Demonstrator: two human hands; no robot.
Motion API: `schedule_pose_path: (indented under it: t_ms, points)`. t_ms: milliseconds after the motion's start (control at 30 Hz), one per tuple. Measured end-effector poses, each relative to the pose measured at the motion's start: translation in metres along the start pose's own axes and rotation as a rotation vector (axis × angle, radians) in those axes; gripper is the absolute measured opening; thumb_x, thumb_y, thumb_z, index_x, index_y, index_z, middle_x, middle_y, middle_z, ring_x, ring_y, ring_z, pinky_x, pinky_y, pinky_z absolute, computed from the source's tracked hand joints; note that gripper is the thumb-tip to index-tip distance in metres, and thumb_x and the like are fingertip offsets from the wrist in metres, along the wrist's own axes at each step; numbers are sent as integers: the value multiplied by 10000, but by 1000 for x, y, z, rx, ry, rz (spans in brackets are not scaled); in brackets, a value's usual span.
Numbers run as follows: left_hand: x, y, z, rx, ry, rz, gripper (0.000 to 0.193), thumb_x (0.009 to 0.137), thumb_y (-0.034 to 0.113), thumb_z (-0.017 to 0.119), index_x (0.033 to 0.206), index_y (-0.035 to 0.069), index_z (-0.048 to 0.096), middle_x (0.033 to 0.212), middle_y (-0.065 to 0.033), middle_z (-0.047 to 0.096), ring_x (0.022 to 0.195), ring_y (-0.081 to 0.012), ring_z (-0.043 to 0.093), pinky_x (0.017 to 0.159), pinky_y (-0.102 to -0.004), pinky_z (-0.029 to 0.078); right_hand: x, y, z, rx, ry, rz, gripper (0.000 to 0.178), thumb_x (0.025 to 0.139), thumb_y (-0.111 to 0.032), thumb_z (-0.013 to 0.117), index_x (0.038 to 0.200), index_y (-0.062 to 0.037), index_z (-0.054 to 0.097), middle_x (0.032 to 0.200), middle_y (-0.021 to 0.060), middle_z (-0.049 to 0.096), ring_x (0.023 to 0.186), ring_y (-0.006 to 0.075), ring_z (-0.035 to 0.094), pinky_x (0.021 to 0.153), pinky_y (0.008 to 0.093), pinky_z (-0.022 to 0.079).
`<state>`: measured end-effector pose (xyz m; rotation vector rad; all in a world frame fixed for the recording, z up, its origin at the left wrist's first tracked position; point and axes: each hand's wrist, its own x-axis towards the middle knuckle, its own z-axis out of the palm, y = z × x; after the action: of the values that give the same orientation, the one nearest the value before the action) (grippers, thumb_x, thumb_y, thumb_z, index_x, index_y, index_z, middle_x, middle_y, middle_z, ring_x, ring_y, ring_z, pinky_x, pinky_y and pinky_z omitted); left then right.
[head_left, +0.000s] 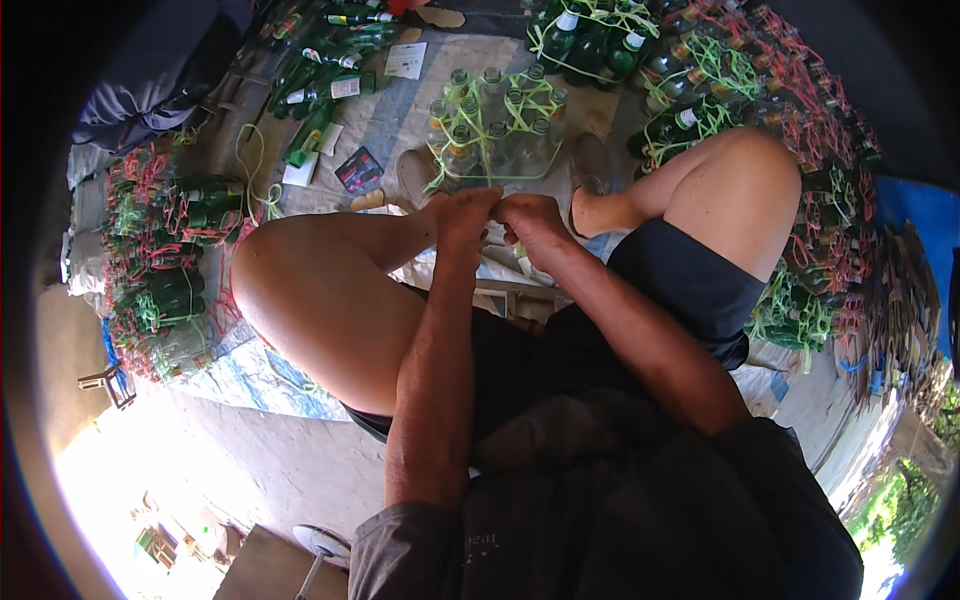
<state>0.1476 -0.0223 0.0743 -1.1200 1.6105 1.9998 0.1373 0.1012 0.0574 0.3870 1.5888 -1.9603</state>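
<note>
In front of me, between my feet, a bundle of clear glass bottles (493, 105) stands upright. Light-green plastic twine (487, 160) laces round the bottle necks and along the sides, and one strand runs toward me to my hands. My left hand (465, 213) is closed on that strand, its fingers curled at the near side of the bundle. Right beside it, nearly touching, my right hand (533, 218) is closed on the twine too. The exact grip of the fingertips is partly hidden by the backs of my hands.
Loose green bottles (325, 90) lie at the far left near loose twine (262, 170). Tied green bottles (585, 45) stand at the back. Stacked bundles with red and green twine line the left (160, 260) and right (815, 250). Another person's dark clothing (165, 75) shows upper left.
</note>
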Motion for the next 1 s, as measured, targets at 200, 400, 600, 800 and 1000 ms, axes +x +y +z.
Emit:
schedule_pose_path:
  t_ms: [200,400,600,800,1000]
  points:
    - [24,-22,-15,51,-2,222,154,852,199,701,803,54,686,703,6,609,624,-90,530,556,-262,421,0,0,5,-113,-13,69,135,823,-128,701,774,-3,690,805,68,685,630,143,572,536,283,449]
    - [5,-13,1,99,121,393,171,846,140,680,867,-27,711,737,-37,667,660,-105,583,582,-262,457,2,-3,-6,-186,-86,43,149,853,-159,680,853,-10,679,807,53,653,693,144,609,570,285,491]
    - [7,-10,-8,104,147,322,160,857,134,644,862,-11,711,750,-44,672,673,-118,590,612,-277,468,20,-20,-2,73,23,257,191,865,-150,617,1008,-23,615,828,63,607,737,196,620,628,363,579]
    - [7,-7,0,69,50,261,101,876,119,598,861,43,663,727,-26,631,619,-100,519,520,-252,376,62,-14,-11,89,70,88,299,870,-247,686,1090,-55,618,852,41,603,739,152,606,631,343,568]
    - [9,-9,-6,112,23,228,182,907,177,556,836,37,649,707,-37,629,574,-109,506,513,-265,375,77,-19,1,121,-17,123,277,846,-286,735,1003,-70,659,808,17,605,721,131,598,620,304,539]
